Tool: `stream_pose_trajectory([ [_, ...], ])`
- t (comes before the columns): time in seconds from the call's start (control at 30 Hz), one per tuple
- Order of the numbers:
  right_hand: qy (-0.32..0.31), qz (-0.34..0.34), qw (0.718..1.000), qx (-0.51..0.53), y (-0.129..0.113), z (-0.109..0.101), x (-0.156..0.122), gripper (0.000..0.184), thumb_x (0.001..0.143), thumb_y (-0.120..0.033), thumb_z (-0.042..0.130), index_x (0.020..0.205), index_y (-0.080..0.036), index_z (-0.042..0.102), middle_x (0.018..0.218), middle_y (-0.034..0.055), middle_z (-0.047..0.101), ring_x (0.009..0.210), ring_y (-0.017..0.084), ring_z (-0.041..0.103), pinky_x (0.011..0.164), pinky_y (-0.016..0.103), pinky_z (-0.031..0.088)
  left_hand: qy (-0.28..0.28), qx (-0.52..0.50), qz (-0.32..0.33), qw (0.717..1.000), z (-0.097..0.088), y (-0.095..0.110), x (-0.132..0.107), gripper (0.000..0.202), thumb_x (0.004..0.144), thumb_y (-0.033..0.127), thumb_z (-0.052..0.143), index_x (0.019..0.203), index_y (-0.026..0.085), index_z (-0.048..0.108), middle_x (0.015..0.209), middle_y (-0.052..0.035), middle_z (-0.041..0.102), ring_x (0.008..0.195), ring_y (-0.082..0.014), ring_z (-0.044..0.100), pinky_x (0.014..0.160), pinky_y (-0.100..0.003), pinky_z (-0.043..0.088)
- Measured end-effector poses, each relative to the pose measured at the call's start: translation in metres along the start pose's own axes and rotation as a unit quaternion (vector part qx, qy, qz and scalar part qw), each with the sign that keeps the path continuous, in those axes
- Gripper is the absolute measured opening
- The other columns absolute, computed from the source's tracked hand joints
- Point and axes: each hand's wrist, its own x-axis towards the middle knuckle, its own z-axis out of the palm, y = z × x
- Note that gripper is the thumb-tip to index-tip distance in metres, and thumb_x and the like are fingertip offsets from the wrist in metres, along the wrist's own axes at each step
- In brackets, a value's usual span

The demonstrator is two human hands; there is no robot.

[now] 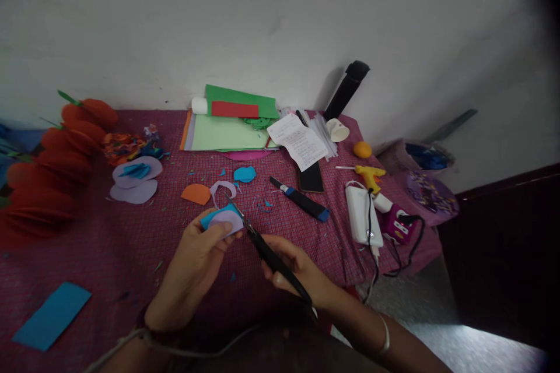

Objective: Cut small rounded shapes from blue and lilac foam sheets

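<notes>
My left hand (pixel 203 250) pinches a rounded lilac paper piece (pixel 225 221) laid over blue paper (pixel 210 218), thumb on top. In my right hand (pixel 297 268) are black-handled scissors (pixel 273 256), their blades at the right edge of the two papers. Just beyond the papers lies a lilac paper ring offcut (pixel 223 189). Near it are an orange half-round paper (pixel 196 193) and a small blue paper piece (pixel 245 173). A black and blue utility knife (pixel 301 198) rests to the right of them.
Red paper pumpkins (pixel 65 157) and lilac rounds (pixel 135 178) stand left. Paper sheets (pixel 223 131), a written note (pixel 300 143) and a phone (pixel 311 178) lie at the back. A yellow glue gun (pixel 370 178), a white power bank (pixel 361 215) and a purple plug box (pixel 398 224) with cables are right.
</notes>
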Motion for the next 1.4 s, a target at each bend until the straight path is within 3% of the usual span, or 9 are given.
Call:
stream_pose_trajectory([
  [0.3,-0.001,-0.038,0.999,0.011,0.008,-0.002,-0.001,0.060,0.079,-0.050,0.072,0.130,-0.025,0.052,0.079,-0.0024,0.051,0.066,0.009,0.043,0.062,0.023,0.036,-0.004,0.008,0.004,1.000,0.001,-0.001,0.003,0.014,0.053,0.011,0.076,0.059,0.015,0.064,0.057,0.0021,0.063,0.057,-0.0121,0.056,0.056,-0.024,0.052],
  [0.87,0.014,-0.021,1.000,0.008,0.009,-0.004,0.001,0.051,0.081,-0.035,0.074,0.128,-0.028,0.056,0.084,-0.0023,0.052,0.069,0.008,0.043,0.061,0.020,0.035,0.010,0.016,0.009,1.000,-0.001,-0.001,0.005,0.015,0.052,0.012,0.075,0.060,0.015,0.063,0.058,0.0021,0.063,0.058,-0.0123,0.056,0.057,-0.025,0.052],
  [1.17,0.018,0.014,1.000,-0.013,0.000,-0.004,-0.001,0.055,0.078,-0.045,0.073,0.127,-0.025,0.055,0.082,-0.0018,0.052,0.066,0.009,0.042,0.059,0.022,0.036,0.000,0.068,0.018,0.998,-0.005,0.004,0.005,0.012,0.055,0.013,0.071,0.062,0.016,0.062,0.057,0.0031,0.061,0.054,-0.0111,0.054,0.054,-0.023,0.046],
  [1.4,-0.001,0.002,1.000,0.009,-0.002,-0.002,0.001,0.061,0.077,-0.050,0.073,0.128,-0.024,0.052,0.083,-0.0021,0.050,0.070,0.010,0.044,0.065,0.024,0.036,0.013,0.043,0.004,0.999,-0.002,0.005,0.004,0.016,0.051,0.013,0.072,0.062,0.016,0.061,0.057,0.0033,0.062,0.055,-0.0122,0.056,0.057,-0.025,0.047],
])
